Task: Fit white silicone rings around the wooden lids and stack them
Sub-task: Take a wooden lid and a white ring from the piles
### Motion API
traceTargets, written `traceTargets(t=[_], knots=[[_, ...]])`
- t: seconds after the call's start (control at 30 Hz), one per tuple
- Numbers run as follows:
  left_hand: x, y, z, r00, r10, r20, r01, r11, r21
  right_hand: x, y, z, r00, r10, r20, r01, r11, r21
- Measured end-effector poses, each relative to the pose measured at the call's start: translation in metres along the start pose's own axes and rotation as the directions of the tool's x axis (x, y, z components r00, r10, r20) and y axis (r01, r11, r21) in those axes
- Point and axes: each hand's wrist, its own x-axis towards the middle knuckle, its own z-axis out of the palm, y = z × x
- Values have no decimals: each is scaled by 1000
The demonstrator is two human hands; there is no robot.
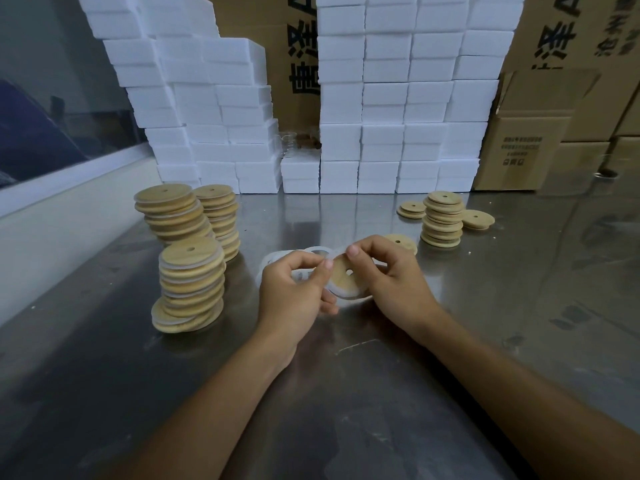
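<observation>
My right hand (391, 282) and my left hand (294, 289) hold one round wooden lid (343, 277) with a centre hole above the steel table (346, 393). A white silicone ring (341, 295) lies along the lid's lower edge, and both thumbs pinch at its upper rim. Loose white rings (277, 259) lie on the table just behind my left hand. Three stacks of lids with white rings stand at the left, the nearest stack (188, 284) leaning. Plain wooden lids (443, 220) are stacked at the right, with single lids (401, 243) beside them.
A wall of white foam boxes (381, 98) runs across the back of the table. Brown cardboard cartons (526, 143) stand at the back right. A white ledge (69, 202) borders the table on the left.
</observation>
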Motion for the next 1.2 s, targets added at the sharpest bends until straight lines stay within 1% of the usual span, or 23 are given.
traceTargets(t=[0.1,0.17,0.27,0.33,0.47,0.6,0.8,0.9,1.03,1.2], knots=[[0,1,0,999,-47,14,48,995,-85,-1,0,3,999,-37,2,37,999,-27],[0,1,-1,999,-51,1,51,992,-114,-1,-1,4,999,-45,-8,45,999,-18],[1,-2,-1,998,-15,-53,12,998,-55,-2,-1,6,999,-35,-26,35,999,-2],[3,-4,-2,996,24,-84,-24,1000,3,-2,0,6,998,-30,-46,29,999,-24],[5,-6,-2,992,83,-94,-72,992,108,0,3,5,997,-7,-71,2,997,-73],[7,-5,-7,989,120,-87,-103,979,174,1,3,1,998,47,-50,-49,998,-41],[5,-3,-8,989,123,-87,-102,971,215,1,3,-4,989,138,-49,-136,989,56],[5,-2,-9,985,139,-103,-113,967,228,1,2,-3,986,161,-51,-156,984,86],[5,-3,-9,982,157,-110,-127,962,240,1,2,-2,985,165,-46,-160,983,95],[5,-2,-9,984,136,-112,-106,966,237,2,2,-4,987,160,-29,-158,986,56]])
